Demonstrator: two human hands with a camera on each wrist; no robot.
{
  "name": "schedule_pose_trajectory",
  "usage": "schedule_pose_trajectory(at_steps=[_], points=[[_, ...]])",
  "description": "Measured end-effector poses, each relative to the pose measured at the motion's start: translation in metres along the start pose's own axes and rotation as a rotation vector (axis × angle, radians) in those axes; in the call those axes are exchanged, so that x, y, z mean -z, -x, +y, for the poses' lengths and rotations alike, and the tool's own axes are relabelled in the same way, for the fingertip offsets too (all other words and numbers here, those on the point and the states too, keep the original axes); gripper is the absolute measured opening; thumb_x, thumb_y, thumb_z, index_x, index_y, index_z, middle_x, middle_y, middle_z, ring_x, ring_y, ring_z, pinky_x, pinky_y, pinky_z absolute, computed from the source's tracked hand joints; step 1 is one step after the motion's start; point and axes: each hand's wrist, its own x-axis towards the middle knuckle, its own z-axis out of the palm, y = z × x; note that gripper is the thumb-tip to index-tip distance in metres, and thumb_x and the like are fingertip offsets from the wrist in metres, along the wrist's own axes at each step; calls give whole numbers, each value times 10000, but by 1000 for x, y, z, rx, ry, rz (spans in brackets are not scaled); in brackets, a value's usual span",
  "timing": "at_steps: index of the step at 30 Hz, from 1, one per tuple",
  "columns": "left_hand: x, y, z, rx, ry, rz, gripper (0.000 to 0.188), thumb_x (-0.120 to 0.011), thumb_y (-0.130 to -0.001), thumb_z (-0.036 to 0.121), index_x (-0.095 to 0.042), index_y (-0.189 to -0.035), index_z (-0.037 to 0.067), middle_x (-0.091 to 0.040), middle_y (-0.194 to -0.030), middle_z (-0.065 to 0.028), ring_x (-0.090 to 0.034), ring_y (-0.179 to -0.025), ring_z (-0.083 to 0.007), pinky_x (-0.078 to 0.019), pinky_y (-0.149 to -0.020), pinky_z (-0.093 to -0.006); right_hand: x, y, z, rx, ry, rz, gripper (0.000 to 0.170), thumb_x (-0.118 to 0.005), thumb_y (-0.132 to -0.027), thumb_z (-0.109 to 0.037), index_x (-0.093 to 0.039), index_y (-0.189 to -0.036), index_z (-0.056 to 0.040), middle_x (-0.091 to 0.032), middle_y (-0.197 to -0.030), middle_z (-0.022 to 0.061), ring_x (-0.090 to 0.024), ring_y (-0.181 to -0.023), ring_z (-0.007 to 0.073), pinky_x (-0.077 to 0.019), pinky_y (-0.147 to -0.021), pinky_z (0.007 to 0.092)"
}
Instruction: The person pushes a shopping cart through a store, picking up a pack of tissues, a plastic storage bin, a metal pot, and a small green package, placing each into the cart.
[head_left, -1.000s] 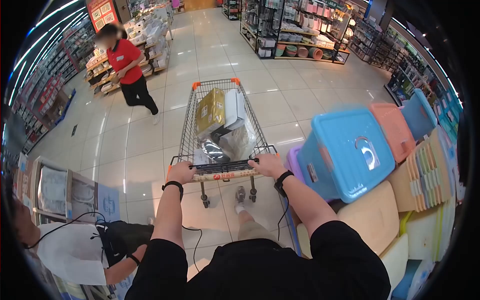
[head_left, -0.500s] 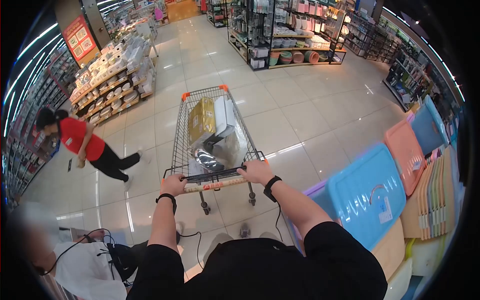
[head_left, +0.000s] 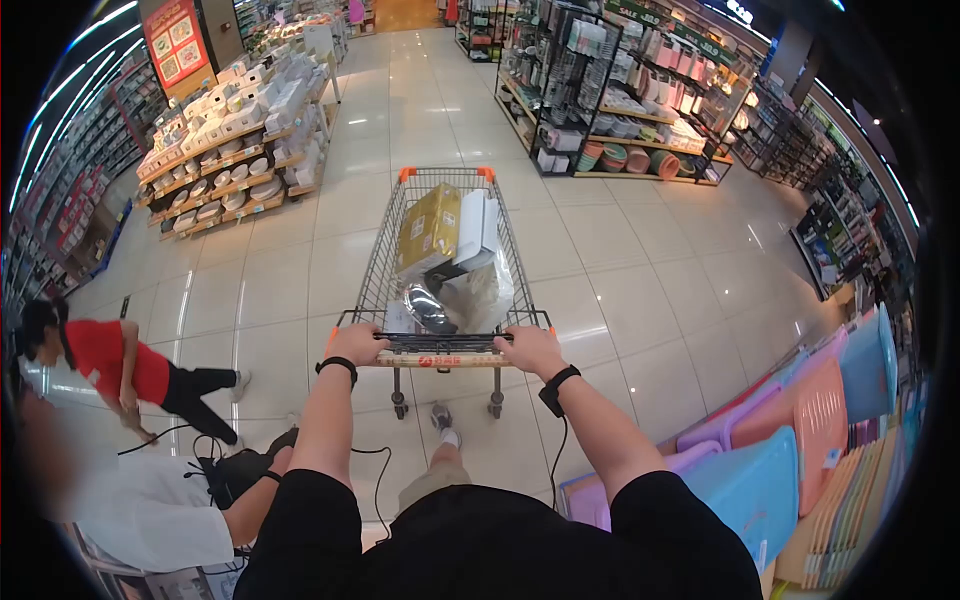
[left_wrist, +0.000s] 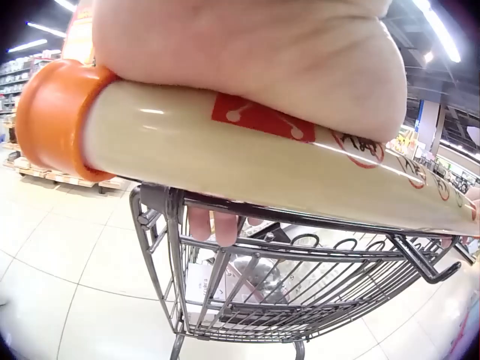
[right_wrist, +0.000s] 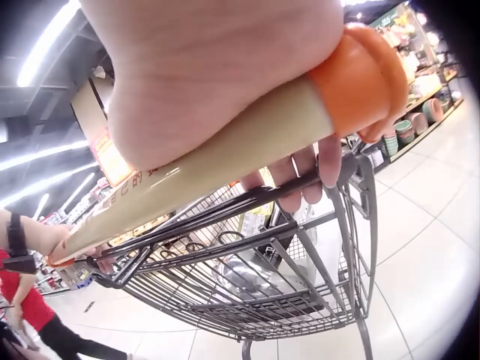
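Observation:
Both hands hold a shopping cart [head_left: 381,240] at its cream handle bar [head_left: 440,361]. My left hand [head_left: 359,344] grips near the left end, its palm on the bar [left_wrist: 172,142] and its fingertips [left_wrist: 224,227] hooked over the black rear rail. At the opposite end my right hand [head_left: 531,350] does the same, palm beside the orange end cap [right_wrist: 352,82] and fingers [right_wrist: 330,161] curled over the rail. Inside the wire basket lie a gold box [head_left: 430,232], a white box [head_left: 474,238], a shiny silver rounded item [head_left: 430,308] and a clear plastic bag [head_left: 490,298].
Blue and pink plastic storage bins [head_left: 745,495] stand close on the right. A person in white [head_left: 150,510] is close at my left, with a person in red [head_left: 120,358] beyond. Tiered dish shelves [head_left: 225,150] stand ahead left, housewares racks [head_left: 625,110] ahead right. Tiled floor [head_left: 420,120] stretches ahead.
The storage bins have slid back toward the lower right of the head view. The person in red has walked to the far left. Both hands keep their hold on the cart.

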Motion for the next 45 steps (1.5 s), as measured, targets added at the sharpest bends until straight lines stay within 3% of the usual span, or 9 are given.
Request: schedule_pose_trajectory(at_steps=[13, 17, 20, 24, 27, 30, 41, 43, 45], points=[[67, -209, 60, 8, 50, -49, 492, -640, -877, 473, -704, -1188, 98, -731, -1098, -145, -678, -1055, -316, -517, -938, -422, 72, -211, 58, -35, 80, 21, 464, -556, -905, -444, -703, -1234, -152, -724, -1136, 143, -677, -1081, 319, -530, -951, 434], [79, -269, 65, -35, 22, 21, 472, -631, -885, 464, -711, -1180, 104, -725, -1112, -153, -682, -1043, -315, -524, -928, -420, 95, -267, 68, -21, 98, 56, 436, -546, -900, -419, -721, -1180, -135, -728, -1118, 138, -679, -1069, 318, -535, -940, 443], [95, -322, 66, -12, 19, -58, 518, -624, -869, 489, -696, -1228, 121, -729, -1134, -120, -680, -1069, -300, -525, -949, -410, 119, -315, 75, -5, 58, 36, 412, -545, -892, -402, -734, -1127, -121, -730, -1096, 145, -679, -1057, 325, -538, -928, 452], [128, -387, 79, -40, 16, -13, 484, -634, -881, 463, -703, -1203, 108, -728, -1105, -149, -682, -1044, -317, -532, -919, -420, 154, -379, 76, 14, 47, 85, 398, -542, -881, -382, -738, -1093, -108, -732, -1071, 151, -683, -1036, 333, -541, -919, 460], [155, -422, 94, 37, 53, -54, 487, -622, -868, 466, -704, -1218, 138, -725, -1142, -124, -673, -1080, -315, -516, -964, -420, 176, -428, 79, 17, 47, 95, 389, -543, -875, -365, -737, -1087, -103, -734, -1061, 149, -687, -1023, 335, -540, -922, 462], [169, -468, 98, 24, 6, 19, 474, -616, -876, 443, -704, -1218, 128, -719, -1157, -137, -665, -1108, -306, -507, -986, -414, 187, -481, 86, 23, 33, 109, 382, -545, -870, -353, -737, -1085, -102, -736, -1056, 143, -689, -1016, 334, -539, -923, 461], [232, -621, 112, 37, 54, -15, 495, -665, -857, 403, -694, -1221, 68, -725, -1105, -183, -683, -1056, -328, -524, -945, -403, 250, -636, 92, -11, 41, 49, 412, -539, -870, -366, -729, -1160, -143, -737, -1086, 121, -691, -1046, 303, -540, -928, 438], [244, -651, 112, 57, 23, -53, 527, -635, -872, 456, -679, -1265, 108, -719, -1176, -133, -661, -1130, -299, -504, -1000, -400, 260, -664, 94, -7, 41, 51, 403, -537, -871, -367, -731, -1147, -146, -736, -1087, 120, -690, -1046, 304, -543, -924, 439], [255, -680, 113, 14, 45, 26, 503, -659, -864, 413, -693, -1208, 47, -728, -1091, -181, -690, -1034, -325, -533, -919, -402, 270, -698, 95, -3, 37, 54, 395, -535, -871, -367, -733, -1134, -149, -735, -1088, 119, -689, -1046, 305, -545, -919, 439]])
